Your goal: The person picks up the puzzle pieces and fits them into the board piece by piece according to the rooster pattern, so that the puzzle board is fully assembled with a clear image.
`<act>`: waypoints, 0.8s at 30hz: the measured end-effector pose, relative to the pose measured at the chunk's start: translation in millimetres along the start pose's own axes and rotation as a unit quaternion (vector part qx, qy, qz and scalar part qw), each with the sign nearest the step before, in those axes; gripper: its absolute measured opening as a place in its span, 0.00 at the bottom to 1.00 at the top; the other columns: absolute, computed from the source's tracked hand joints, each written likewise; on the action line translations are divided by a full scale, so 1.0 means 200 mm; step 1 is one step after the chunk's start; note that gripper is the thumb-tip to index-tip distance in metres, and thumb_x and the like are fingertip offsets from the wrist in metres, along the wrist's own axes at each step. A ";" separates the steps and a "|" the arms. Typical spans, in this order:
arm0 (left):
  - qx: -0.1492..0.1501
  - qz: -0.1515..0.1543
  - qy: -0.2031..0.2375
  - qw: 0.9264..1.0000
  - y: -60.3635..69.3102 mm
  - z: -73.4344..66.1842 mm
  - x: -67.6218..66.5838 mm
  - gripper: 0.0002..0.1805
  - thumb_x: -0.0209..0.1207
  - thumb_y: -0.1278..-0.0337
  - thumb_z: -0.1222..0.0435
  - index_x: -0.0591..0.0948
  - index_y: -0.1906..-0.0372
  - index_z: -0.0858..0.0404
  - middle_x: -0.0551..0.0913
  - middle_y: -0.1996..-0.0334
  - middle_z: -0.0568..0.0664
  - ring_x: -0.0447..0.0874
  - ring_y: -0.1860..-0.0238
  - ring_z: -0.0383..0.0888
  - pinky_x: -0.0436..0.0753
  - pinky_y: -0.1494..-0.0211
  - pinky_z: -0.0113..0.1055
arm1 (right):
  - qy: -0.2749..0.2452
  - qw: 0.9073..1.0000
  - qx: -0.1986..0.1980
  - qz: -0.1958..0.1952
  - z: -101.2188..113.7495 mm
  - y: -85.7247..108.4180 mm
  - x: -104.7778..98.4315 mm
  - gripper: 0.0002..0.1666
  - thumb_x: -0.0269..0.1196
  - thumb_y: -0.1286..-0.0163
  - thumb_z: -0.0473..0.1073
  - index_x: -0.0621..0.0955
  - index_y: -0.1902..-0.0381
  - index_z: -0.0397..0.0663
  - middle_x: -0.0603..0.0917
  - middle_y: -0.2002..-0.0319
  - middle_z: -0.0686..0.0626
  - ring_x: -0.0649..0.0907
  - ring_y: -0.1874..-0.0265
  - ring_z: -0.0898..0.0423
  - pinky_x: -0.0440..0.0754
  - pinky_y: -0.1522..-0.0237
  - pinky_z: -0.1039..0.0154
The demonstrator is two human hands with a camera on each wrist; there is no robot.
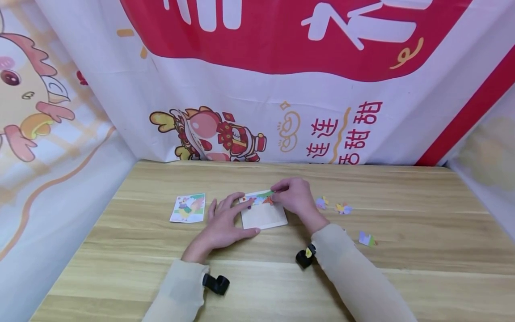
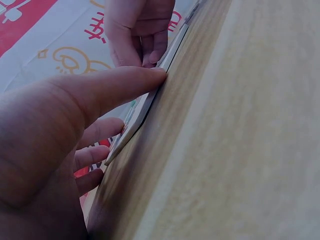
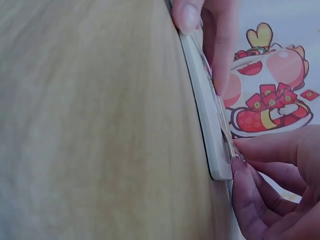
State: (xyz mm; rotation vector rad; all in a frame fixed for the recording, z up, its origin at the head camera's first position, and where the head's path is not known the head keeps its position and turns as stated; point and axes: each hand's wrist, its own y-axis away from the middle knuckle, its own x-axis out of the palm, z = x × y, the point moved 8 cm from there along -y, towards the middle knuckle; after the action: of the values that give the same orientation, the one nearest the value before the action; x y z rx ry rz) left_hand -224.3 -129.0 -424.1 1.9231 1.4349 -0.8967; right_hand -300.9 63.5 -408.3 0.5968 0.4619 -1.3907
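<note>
A pale, shallow puzzle tray lies on the table, with colourful pieces along its far side and bare wood on its near side. My left hand spans the tray's left part. Its index finger rests on the pieces, and its thumb touches the near edge. At the far right corner, my right hand pinches a thin puzzle piece between thumb and index finger, tilted over the rim. The fingers hide most of that piece.
A printed picture card lies left of the tray. To the right are loose puzzle pieces: a purple one, a yellow one and a green-and-lilac one. A printed cloth hangs behind the table.
</note>
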 end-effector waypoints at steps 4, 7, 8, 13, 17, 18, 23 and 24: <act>0.002 -0.002 -0.003 1.000 0.00 0.00 0.00 0.46 0.75 0.42 0.42 0.73 0.20 0.49 0.59 0.14 0.52 0.53 0.13 0.61 0.31 0.14 0.70 | 0.028 0.999 -0.021 -0.011 0.03 0.01 0.00 0.09 0.77 0.36 0.38 0.94 0.56 0.49 0.94 0.58 0.47 0.88 0.56 0.51 0.89 0.50 0.55; 0.002 -0.002 -0.003 1.000 -0.01 0.01 0.00 0.46 0.75 0.42 0.42 0.73 0.20 0.50 0.59 0.15 0.52 0.54 0.13 0.61 0.31 0.14 0.70 | 0.038 0.999 -0.028 -0.013 0.03 0.01 0.00 0.09 0.77 0.36 0.38 0.94 0.57 0.48 0.94 0.59 0.47 0.88 0.57 0.51 0.90 0.52 0.57; 0.002 -0.002 -0.003 1.000 -0.01 0.01 0.00 0.46 0.74 0.42 0.42 0.73 0.20 0.50 0.59 0.15 0.52 0.54 0.13 0.61 0.31 0.14 0.70 | 0.040 0.999 -0.028 -0.012 0.03 0.01 0.00 0.08 0.77 0.35 0.38 0.94 0.57 0.48 0.94 0.58 0.47 0.88 0.58 0.52 0.90 0.52 0.57; 0.002 0.000 -0.001 1.000 -0.01 0.01 0.00 0.46 0.74 0.42 0.42 0.73 0.20 0.50 0.59 0.15 0.52 0.54 0.13 0.61 0.31 0.14 0.70 | 0.045 0.998 -0.029 -0.010 0.04 0.01 0.00 0.08 0.78 0.34 0.39 0.94 0.57 0.49 0.94 0.58 0.47 0.88 0.57 0.51 0.89 0.52 0.56; 0.003 -0.001 -0.001 1.000 0.00 0.01 0.00 0.46 0.74 0.42 0.42 0.74 0.20 0.50 0.59 0.15 0.52 0.54 0.13 0.61 0.31 0.14 0.70 | 0.051 0.998 -0.033 -0.009 0.04 0.01 0.01 0.07 0.77 0.34 0.38 0.94 0.58 0.49 0.94 0.58 0.47 0.87 0.56 0.51 0.89 0.51 0.55; 0.003 -0.001 -0.001 1.000 0.00 0.01 0.00 0.46 0.74 0.42 0.42 0.74 0.20 0.50 0.59 0.15 0.52 0.54 0.13 0.61 0.31 0.14 0.70 | 0.051 0.998 -0.034 -0.009 0.04 0.01 0.01 0.06 0.77 0.33 0.38 0.94 0.58 0.49 0.94 0.58 0.47 0.87 0.56 0.51 0.89 0.50 0.55; 0.001 -0.001 -0.001 1.000 0.00 0.01 0.00 0.46 0.75 0.43 0.43 0.74 0.20 0.50 0.59 0.15 0.52 0.54 0.13 0.61 0.31 0.14 0.70 | 0.052 0.998 -0.036 -0.008 0.04 0.00 0.01 0.06 0.77 0.33 0.38 0.94 0.58 0.49 0.93 0.59 0.47 0.87 0.57 0.51 0.89 0.52 0.56; 0.001 -0.001 -0.001 1.000 0.00 0.01 0.00 0.46 0.75 0.43 0.43 0.74 0.20 0.50 0.60 0.15 0.52 0.54 0.13 0.61 0.31 0.14 0.70 | 0.052 0.998 -0.037 -0.008 0.04 0.00 0.01 0.06 0.77 0.33 0.38 0.94 0.59 0.49 0.93 0.59 0.48 0.87 0.58 0.51 0.88 0.53 0.57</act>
State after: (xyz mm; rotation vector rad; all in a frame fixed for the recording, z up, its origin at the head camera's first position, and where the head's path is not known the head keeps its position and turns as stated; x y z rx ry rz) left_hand -225.0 -129.9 -424.4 1.9226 1.4350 -0.9021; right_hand -301.1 56.8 -403.8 0.6084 0.5999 -1.3565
